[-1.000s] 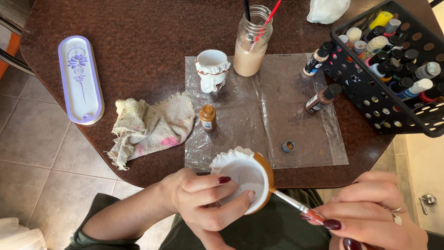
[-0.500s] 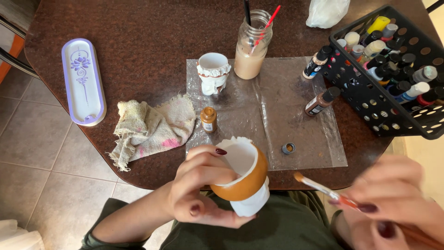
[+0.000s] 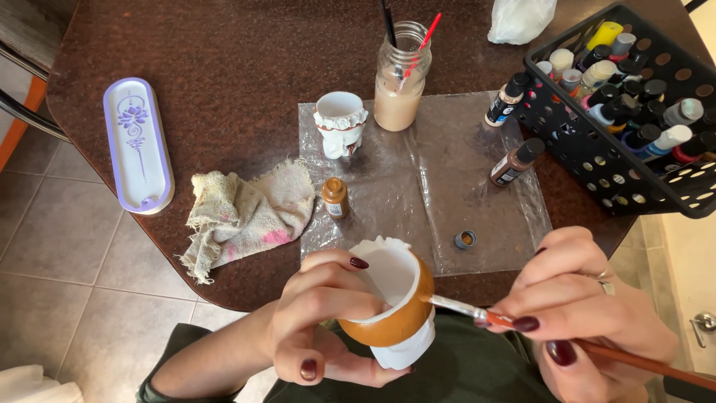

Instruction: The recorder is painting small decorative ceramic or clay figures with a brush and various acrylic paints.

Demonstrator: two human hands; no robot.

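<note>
The left hand (image 3: 321, 317) is low and near, close to the body. Its arm comes in from the lower left, in a dark sleeve. The fingers (image 3: 332, 269) curl round, and the thumb sits underneath, so the hand is shut in a tight hold. The right hand (image 3: 589, 313) is on the right side, also near. Its fingers (image 3: 556, 287) bunch together in a pinch, pointing left toward the other hand.
</note>
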